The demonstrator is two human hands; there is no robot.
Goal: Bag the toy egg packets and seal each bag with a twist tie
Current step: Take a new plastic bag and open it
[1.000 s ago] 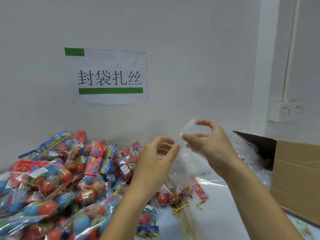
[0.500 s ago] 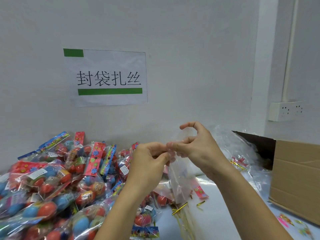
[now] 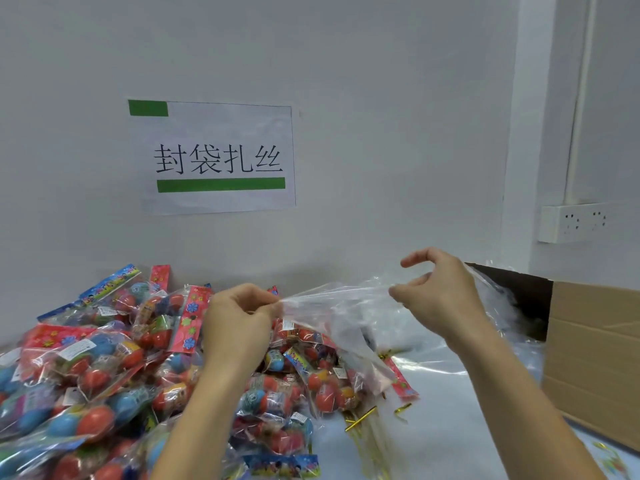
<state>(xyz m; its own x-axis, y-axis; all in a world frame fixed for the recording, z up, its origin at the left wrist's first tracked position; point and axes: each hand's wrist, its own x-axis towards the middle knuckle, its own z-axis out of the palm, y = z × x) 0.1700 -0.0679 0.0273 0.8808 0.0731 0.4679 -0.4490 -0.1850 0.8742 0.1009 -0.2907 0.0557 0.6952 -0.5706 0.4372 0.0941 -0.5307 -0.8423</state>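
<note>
A clear plastic bag is stretched between my hands above the table. My left hand pinches its left edge with thumb and fingers. My right hand pinches the right edge, index finger curled above. The bag hangs down empty toward the table. A big pile of toy egg packets with red and blue eggs and bright header cards fills the left and middle of the table. Gold twist ties lie on the white table below the bag.
An open cardboard box lined with clear plastic stands at the right. A paper sign hangs on the white wall behind the pile. A wall socket sits at the right.
My hands were close together at the bag's mouth; now they have moved apart, pulling the bag's top edge wide between them.
</note>
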